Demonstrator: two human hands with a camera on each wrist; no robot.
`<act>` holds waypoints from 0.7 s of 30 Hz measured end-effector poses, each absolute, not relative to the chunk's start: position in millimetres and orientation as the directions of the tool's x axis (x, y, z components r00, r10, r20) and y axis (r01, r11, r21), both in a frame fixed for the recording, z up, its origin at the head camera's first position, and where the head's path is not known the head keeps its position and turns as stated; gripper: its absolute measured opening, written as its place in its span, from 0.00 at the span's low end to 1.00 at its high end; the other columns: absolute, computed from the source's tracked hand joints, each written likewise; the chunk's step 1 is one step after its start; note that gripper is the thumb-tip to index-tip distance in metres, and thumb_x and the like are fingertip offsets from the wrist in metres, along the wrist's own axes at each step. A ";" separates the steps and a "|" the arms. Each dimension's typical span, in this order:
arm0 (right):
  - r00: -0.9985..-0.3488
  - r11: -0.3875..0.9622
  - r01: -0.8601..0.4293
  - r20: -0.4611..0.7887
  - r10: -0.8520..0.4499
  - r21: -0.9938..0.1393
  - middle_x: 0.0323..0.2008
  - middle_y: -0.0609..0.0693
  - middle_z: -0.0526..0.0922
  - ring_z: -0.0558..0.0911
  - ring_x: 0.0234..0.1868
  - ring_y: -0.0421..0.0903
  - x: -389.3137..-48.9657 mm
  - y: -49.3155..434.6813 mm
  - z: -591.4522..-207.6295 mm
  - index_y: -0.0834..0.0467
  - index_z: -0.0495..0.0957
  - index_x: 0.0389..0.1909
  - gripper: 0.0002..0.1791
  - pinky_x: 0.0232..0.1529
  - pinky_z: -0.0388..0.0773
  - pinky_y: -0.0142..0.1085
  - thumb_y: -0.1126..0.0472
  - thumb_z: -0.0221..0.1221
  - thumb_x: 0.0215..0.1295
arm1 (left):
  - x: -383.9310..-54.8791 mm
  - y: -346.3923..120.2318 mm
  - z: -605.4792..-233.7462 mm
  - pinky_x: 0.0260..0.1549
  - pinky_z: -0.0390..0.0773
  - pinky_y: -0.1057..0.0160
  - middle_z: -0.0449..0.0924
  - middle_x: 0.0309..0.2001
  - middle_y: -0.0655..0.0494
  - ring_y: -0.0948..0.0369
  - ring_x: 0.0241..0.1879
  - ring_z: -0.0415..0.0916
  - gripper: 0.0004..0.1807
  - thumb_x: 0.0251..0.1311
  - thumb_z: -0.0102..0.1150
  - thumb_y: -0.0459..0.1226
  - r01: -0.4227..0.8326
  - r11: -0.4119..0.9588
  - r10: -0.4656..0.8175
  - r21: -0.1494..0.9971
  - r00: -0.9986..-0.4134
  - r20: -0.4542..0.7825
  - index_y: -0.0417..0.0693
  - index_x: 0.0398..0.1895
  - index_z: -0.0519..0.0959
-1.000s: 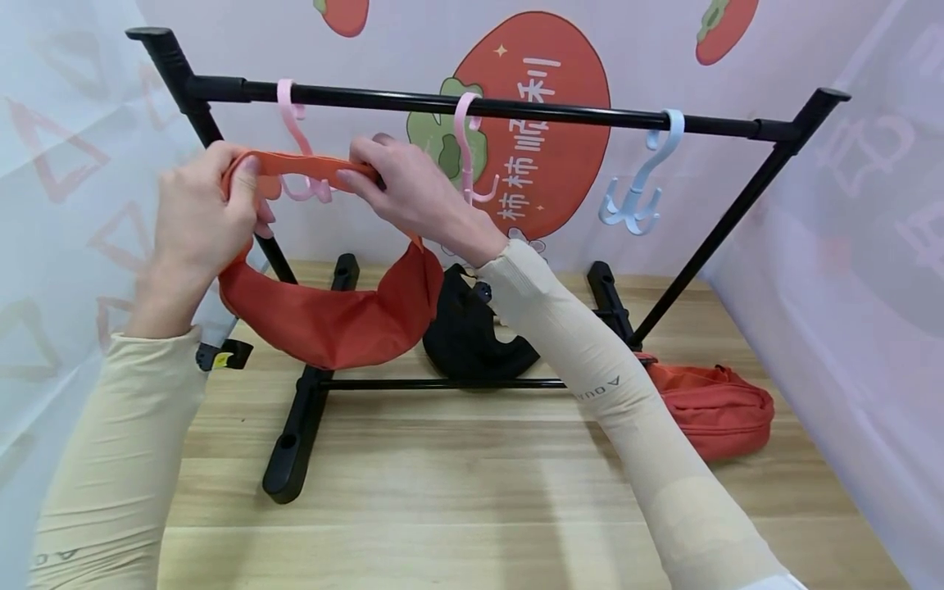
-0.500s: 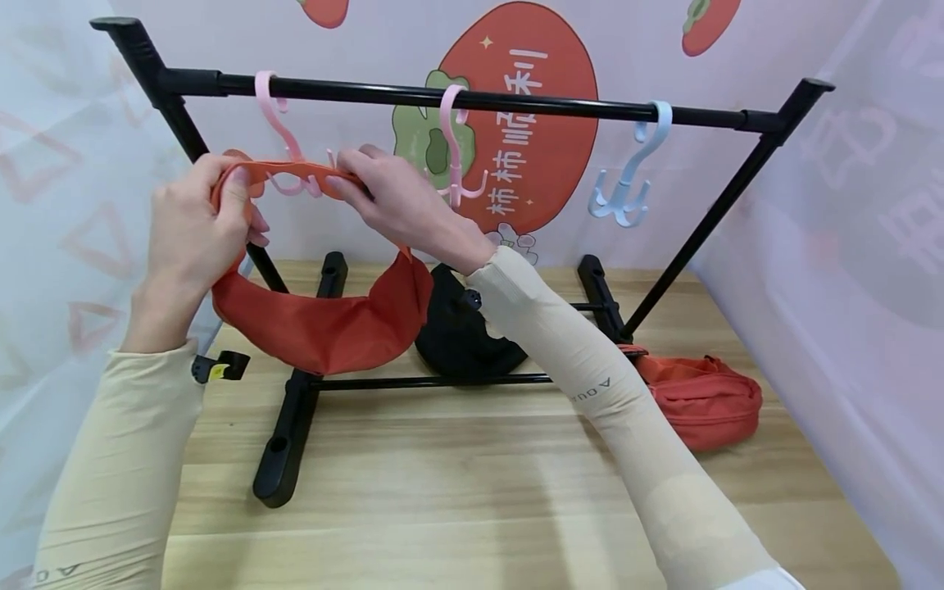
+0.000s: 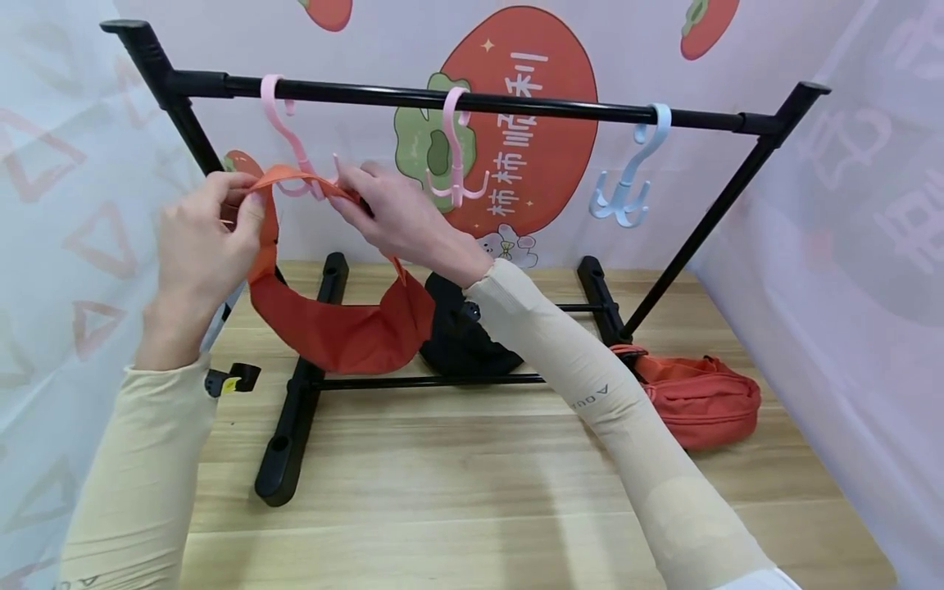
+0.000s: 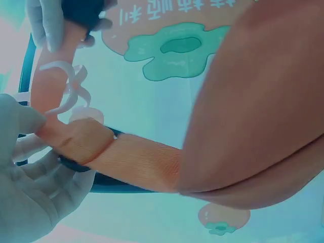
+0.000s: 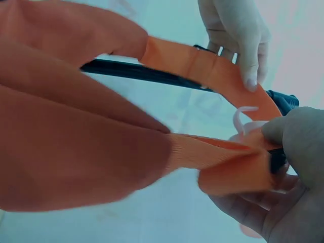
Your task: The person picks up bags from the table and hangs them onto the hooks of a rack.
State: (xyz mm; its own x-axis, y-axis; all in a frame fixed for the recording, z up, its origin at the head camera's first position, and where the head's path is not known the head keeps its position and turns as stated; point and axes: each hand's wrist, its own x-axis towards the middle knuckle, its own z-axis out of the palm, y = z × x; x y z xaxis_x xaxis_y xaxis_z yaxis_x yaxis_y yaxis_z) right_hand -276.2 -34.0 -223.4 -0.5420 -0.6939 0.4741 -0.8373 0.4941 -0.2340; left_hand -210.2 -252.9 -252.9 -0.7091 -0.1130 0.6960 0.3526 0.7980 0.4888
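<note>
An orange-red waist bag (image 3: 342, 336) hangs by its orange strap (image 3: 286, 172) between my two hands, below the rack's bar. At the strap's left part, my left hand (image 3: 206, 254) pinches it between thumb and fingers. My right hand (image 3: 406, 217) grips the strap farther right, next to a dark piece that looks like a buckle (image 5: 277, 159). The left pink hook (image 3: 291, 139) hangs from the bar, its prongs close behind the stretch of strap between the hands. In the left wrist view the prongs (image 4: 66, 96) overlap the strap; whether it rests on them I cannot tell.
The black rack (image 3: 516, 104) also carries a middle pink hook (image 3: 455, 156) and a light blue hook (image 3: 627, 180). Behind its lower bar (image 3: 428, 382) lies a black bag (image 3: 465, 336). A red bag (image 3: 704, 406) lies at right on the wooden table (image 3: 457, 492).
My left hand has moved slightly right and lower, and its fingers sit differently on the strap. The strap between the hands now arches upward. The right hand stays nearly in place, slightly lower.
</note>
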 end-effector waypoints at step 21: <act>-0.563 0.404 -0.826 0.557 -0.610 -0.393 0.47 0.53 0.79 0.77 0.43 0.42 -272.2 -15.7 -254.0 0.60 0.72 0.57 0.17 0.46 0.76 0.26 0.58 0.53 0.73 | -198.5 -227.3 -258.5 0.43 0.70 0.80 0.82 0.43 0.39 0.78 0.40 0.70 0.16 0.67 0.50 0.38 0.545 0.701 -0.216 0.459 -0.452 0.866 0.33 0.45 0.81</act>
